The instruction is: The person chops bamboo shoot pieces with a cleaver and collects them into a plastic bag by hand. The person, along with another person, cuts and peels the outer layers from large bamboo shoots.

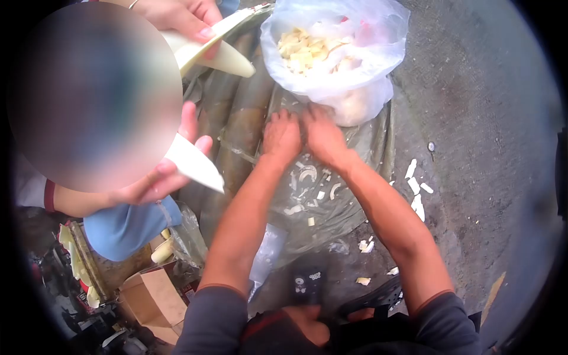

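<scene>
My left hand is low over a grey-green plastic sheet, fingers bent down and closed; whatever they hold is hidden. Beside it, almost touching, my right hand reaches to the near side of a white plastic bag. Its fingers are smeared and partly hidden. The bag stands open, with pale yellowish cut pieces inside. Small white scraps, some of them curved, lie on the sheet between my forearms.
At left, another person's hands hold pale tapered pieces; a blurred disc hides part of that person. A cardboard box stands lower left. White scraps lie on the ground at right. My shoe is below the sheet.
</scene>
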`<action>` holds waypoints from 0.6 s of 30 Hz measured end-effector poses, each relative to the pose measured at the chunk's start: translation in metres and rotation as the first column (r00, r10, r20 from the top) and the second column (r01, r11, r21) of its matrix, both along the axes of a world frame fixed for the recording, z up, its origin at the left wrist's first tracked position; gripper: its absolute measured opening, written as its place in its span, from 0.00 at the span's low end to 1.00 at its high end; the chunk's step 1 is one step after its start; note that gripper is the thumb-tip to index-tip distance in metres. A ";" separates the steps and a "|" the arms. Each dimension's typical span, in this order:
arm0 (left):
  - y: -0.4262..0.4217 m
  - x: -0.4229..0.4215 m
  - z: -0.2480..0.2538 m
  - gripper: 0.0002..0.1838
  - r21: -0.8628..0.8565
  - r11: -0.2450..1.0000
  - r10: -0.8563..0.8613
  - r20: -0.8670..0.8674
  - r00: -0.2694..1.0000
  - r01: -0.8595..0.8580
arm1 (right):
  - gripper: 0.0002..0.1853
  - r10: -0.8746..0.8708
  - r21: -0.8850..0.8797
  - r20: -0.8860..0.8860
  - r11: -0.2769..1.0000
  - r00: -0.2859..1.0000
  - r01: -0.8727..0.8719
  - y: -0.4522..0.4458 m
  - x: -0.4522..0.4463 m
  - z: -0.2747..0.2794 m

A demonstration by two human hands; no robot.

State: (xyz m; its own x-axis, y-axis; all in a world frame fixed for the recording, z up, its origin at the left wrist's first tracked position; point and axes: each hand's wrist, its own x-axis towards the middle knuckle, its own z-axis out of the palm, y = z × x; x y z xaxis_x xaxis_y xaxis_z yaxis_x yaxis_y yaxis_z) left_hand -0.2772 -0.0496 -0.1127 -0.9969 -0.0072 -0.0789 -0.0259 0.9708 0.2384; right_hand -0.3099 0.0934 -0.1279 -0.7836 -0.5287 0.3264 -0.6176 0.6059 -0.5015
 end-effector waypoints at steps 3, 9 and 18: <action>-0.002 0.029 -0.003 0.08 0.048 0.998 -0.046 0.026 0.999 0.045 | 0.18 -0.023 0.046 0.111 0.999 0.994 0.018 -0.001 0.015 -0.010; 0.005 0.109 0.006 0.10 0.220 0.967 -0.150 0.072 0.986 0.131 | 0.19 0.146 0.037 0.291 0.986 0.945 -0.164 0.035 0.091 0.002; 0.017 0.136 0.022 0.28 0.268 0.963 -0.034 0.120 0.992 0.000 | 0.26 -0.295 0.020 0.403 0.949 0.866 0.314 0.083 0.130 0.018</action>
